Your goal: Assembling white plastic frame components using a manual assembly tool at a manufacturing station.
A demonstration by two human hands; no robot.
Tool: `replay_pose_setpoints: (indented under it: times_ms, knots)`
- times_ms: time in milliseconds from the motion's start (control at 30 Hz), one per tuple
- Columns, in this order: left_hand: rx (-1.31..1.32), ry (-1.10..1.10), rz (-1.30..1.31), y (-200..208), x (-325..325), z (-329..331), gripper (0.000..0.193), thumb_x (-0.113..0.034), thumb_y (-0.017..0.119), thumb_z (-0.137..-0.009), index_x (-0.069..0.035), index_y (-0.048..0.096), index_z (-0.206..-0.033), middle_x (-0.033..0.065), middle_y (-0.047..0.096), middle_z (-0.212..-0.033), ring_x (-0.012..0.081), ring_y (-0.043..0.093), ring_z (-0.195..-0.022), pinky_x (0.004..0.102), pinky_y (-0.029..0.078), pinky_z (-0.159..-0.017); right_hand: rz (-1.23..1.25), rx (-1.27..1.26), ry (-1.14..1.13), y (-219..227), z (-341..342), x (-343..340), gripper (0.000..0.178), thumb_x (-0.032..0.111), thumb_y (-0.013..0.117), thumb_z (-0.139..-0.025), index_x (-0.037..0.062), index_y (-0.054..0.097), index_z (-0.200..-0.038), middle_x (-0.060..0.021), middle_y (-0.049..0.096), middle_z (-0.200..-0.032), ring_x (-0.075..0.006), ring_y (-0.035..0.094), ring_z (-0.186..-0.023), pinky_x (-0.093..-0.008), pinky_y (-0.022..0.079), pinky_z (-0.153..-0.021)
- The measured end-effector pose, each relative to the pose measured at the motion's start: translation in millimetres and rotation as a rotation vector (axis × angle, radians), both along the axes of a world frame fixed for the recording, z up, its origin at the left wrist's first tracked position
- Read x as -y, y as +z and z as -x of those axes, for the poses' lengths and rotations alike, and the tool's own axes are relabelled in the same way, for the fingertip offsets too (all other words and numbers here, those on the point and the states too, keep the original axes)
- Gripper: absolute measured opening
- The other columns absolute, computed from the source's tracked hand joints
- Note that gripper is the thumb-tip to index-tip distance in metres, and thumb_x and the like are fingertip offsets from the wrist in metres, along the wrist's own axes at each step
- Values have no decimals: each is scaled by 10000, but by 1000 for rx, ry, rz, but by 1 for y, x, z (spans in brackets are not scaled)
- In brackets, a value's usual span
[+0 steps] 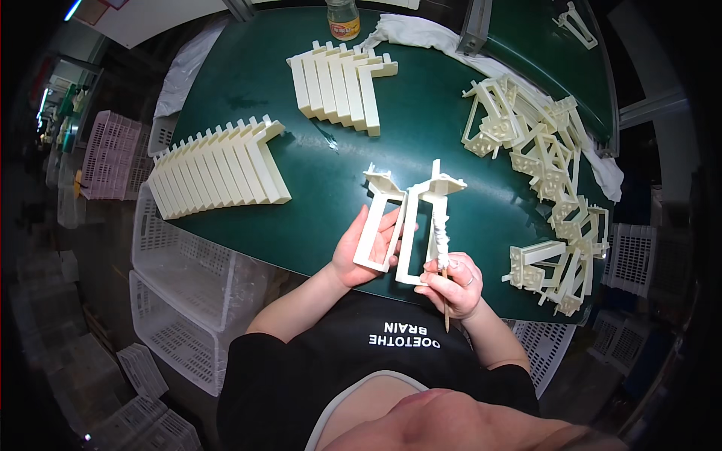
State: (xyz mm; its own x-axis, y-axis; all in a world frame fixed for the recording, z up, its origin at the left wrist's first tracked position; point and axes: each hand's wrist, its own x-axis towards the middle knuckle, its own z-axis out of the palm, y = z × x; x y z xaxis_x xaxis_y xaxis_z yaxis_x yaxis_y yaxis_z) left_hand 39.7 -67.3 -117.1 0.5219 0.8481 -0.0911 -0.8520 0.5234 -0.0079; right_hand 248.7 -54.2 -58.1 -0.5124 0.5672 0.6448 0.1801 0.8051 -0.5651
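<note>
My left hand (pixel 350 248) is closed around a cream plastic frame (pixel 369 239), a long open rectangle with a bracket-like end pointing away from me. Side by side with it, nearly touching, is a second cream frame (pixel 409 244), gripped near its lower end by my right hand (pixel 462 286). The same hand pinches a thin wooden stick (pixel 446 304) whose upper part is wrapped in white, cloth-like material (pixel 441 233). That wrapped part lies along the second frame's right side. Some of my fingers are hidden behind the frames.
Two neat rows of cream parts, one at left (pixel 218 169) and one at the back (pixel 335 86), stand on the green table (pixel 323 203). Tangled frames (pixel 545 158) lie along the right. A glass jar (pixel 344 21) and white cloth (pixel 421 31) are at the back; plastic crates (pixel 180 255) stand below left.
</note>
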Motion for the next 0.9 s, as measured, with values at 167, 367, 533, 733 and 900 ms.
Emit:
replay_pose_setpoints:
  times_ms: [167, 367, 533, 733, 900]
  knots:
    - [-98, 23, 4, 8, 3, -5, 669, -531, 319, -994, -112, 203, -1502, 150, 410, -1430, 260, 509, -1207, 434, 463, -977, -1, 76, 49, 2, 7, -5, 284, 147, 815, -654, 76, 649, -874, -54, 624, -866, -239, 619, -756, -355, 502, -657]
    - [-347, 114, -85, 19, 3, -17, 719, -147, 482, -974, -191, 30, -1533, 131, 354, -1456, 388, 454, -1272, 477, 415, -1054, 33, 246, -5, -3, 11, -6, 290, 167, 802, -654, 72, 656, -886, -58, 611, -851, -259, 610, -774, -369, 475, -674]
    - [-616, 270, -136, 12, 1, -28, 719, -100, 522, -950, -118, 83, -1519, 107, 410, -1337, 318, 531, -1188, 427, 447, -1019, 12, 45, -83, 10, 13, -5, 207, 236, 701, -799, 55, 621, -736, -66, 568, -713, -256, 568, -616, -353, 443, -570]
    - [-1196, 430, -296, -4, 8, -40, 592, -69, 622, -892, -12, 298, -1384, 136, 417, -1282, 240, 466, -1193, 370, 415, -995, 260, -73, -90, 38, 40, -9, 227, 99, 616, -858, 49, 553, -645, -87, 493, -595, -259, 515, -489, -342, 404, -464]
    - [-1600, 522, -510, -8, 4, -38, 554, -72, 670, -823, -17, 373, -1289, 166, 414, -1220, 335, 453, -1130, 410, 400, -972, 112, 21, -107, 49, 52, -8, 244, 83, 548, -892, 33, 541, -653, -83, 512, -590, -245, 510, -481, -335, 412, -458]
